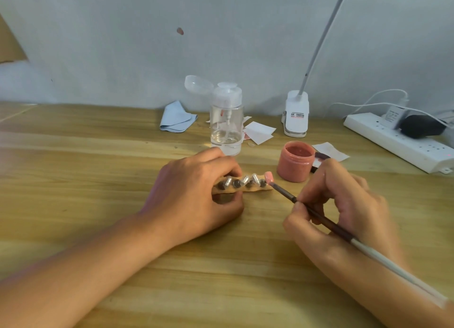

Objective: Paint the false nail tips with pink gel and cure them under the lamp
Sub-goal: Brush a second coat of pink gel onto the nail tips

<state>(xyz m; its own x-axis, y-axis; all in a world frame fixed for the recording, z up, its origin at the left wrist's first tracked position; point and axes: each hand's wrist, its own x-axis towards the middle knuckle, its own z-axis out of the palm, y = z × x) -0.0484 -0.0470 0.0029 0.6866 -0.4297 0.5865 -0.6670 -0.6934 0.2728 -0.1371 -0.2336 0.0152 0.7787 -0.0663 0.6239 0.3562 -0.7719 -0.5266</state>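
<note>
The right hand (344, 204) pinches a brush (285, 192). The left hand (196, 195) grips the wooden holder (255, 189) of nail tips (245, 180) on the tabletop (98, 180), just left of the open gel jar (294, 165). The clip lamp (296, 114) stands behind the jar.

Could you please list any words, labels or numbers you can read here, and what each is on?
Nothing here is legible.
Label on the lamp's clip base: red and dark print, too blurred to read.
Label on the grey adapter in the power strip: print too small to read.
</note>
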